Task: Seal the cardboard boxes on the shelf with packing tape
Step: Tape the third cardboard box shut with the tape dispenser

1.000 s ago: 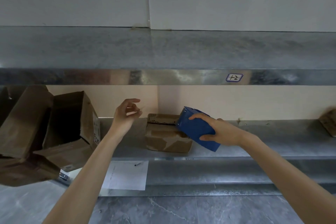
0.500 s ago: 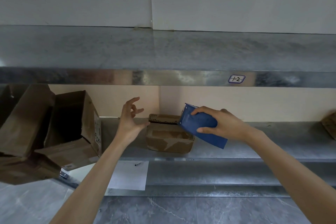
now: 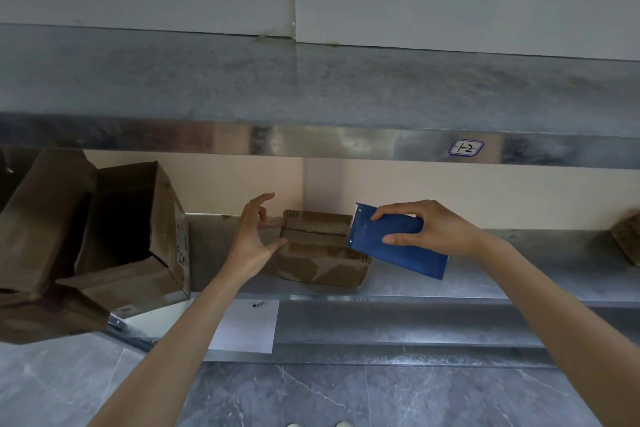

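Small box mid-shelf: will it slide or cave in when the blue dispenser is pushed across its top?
Probably slides: the small box sits on a smooth metal shelf and looks light, so the left hand at its left edge should brace it. Its creased, dented cardboard likely gives under pressure; press gently with the blue dispenser.

On my remote feed, the one marking I can read is a small handwritten label (image 3: 466,148) reading "1-2" on the front edge of the upper metal shelf (image 3: 311,144), while print on the open cardboard box (image 3: 166,218) stays illegible.
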`<control>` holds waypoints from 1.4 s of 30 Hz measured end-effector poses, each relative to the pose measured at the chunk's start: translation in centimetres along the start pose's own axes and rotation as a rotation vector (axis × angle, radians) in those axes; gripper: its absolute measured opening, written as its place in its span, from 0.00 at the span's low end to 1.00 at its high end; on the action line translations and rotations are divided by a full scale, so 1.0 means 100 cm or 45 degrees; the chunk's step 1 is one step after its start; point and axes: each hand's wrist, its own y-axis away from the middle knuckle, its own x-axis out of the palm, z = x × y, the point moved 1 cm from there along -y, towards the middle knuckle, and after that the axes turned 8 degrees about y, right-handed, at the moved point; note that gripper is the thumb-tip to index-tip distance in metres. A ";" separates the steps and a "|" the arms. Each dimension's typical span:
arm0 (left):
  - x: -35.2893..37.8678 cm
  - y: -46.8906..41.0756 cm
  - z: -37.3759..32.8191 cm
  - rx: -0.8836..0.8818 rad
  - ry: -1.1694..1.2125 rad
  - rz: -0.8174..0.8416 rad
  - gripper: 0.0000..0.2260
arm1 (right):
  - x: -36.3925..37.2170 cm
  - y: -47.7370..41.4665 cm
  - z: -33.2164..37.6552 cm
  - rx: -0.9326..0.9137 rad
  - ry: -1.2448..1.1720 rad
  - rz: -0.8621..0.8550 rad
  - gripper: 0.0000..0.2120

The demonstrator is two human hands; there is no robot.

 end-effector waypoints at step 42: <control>0.013 -0.007 0.019 -0.401 0.247 -0.162 0.13 | 0.003 -0.024 -0.020 0.076 -0.194 0.157 0.14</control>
